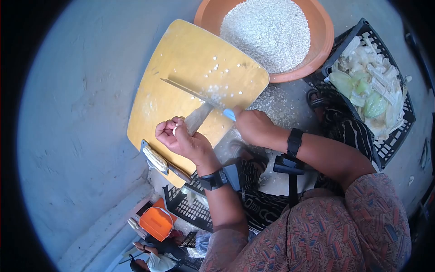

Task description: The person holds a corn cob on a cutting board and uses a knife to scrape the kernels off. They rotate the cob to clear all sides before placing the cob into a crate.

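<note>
My right hand (257, 127) is closed round the blue handle of a knife (189, 91), whose long blade lies over the yellow board (199, 54). Beside the blade, my left hand (182, 139) has its fingers curled round a pale, tapered piece (199, 119); its kind is not clear. A small white bit shows between those fingertips. White chopped bits (218, 88) are scattered on the board near the knife. At the board's lower left edge, a dark-handled cleaver (176, 171) lies with a long, whitish piece (155, 158) on its blade.
A large orange-brown basin (322, 34) behind the board holds white chopped bits. To the right, a black crate (393, 149) holds pale and green peelings. Another black crate (183, 206) and an orange bucket (156, 224) stand at lower left. Another person (158, 260) is beyond them.
</note>
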Motion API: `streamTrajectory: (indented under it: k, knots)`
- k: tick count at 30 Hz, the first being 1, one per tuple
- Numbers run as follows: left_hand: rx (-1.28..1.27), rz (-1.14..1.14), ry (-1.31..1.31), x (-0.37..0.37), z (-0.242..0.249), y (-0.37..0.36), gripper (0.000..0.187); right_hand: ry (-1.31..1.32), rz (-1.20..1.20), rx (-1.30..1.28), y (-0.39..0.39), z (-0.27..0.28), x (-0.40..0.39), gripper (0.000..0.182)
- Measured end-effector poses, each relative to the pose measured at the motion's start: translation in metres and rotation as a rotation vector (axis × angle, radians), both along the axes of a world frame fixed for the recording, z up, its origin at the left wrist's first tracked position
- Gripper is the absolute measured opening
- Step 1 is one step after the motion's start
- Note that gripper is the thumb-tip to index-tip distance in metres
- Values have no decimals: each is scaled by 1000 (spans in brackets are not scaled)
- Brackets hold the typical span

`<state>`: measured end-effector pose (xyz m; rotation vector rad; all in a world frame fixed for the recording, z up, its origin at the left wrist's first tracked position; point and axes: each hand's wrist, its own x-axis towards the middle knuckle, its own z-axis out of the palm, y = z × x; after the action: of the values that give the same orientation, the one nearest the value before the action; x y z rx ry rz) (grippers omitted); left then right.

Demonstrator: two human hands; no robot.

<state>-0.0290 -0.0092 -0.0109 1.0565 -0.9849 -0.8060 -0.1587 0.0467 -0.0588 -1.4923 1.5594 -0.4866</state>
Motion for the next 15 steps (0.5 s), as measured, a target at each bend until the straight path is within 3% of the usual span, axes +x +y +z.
streamTrajectory:
  k: [4, 8, 15]
  knots:
    - [18, -84, 65, 5, 4, -4, 16, 4, 131, -39, 5, 31, -11, 20]
    - [2, -21, -119, 9, 4, -3, 5, -25, 148, -147, 17, 54, -27, 21]
    - [-12, 49, -139, 8, 1, -8, 7, -17, 187, -201, 20, 52, -30, 18]
